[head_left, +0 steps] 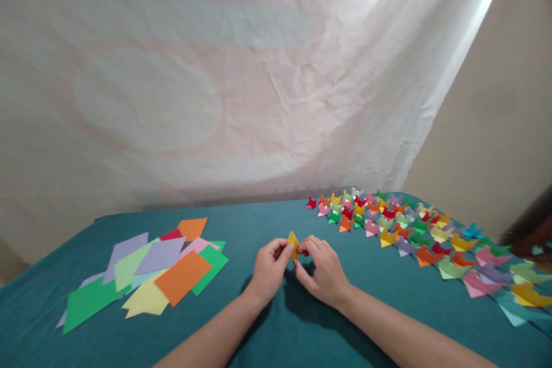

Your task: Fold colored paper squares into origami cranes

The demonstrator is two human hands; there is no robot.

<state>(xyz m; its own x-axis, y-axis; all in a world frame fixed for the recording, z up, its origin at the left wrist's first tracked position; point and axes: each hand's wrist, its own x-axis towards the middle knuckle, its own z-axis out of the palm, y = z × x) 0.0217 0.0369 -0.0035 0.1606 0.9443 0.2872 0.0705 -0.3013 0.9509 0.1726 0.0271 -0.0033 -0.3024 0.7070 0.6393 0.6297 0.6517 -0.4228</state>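
A small folded piece of yellow paper [292,241] is held up over the middle of the table, its pointed tip upward. My left hand [271,267] pinches it from the left between thumb and fingers. From the right, my right hand [322,269] has its fingertips at the paper's right edge, with the index finger bent and the thumb just below. The fingers cover much of the paper's lower part, so its full shape is hidden.
Loose coloured paper sheets [183,279] lie overlapping on the left of the green-covered table [241,339]. Rows of small folded paper birds [388,236] stand along the right side. A pale cloth [259,98] hangs behind the far edge.
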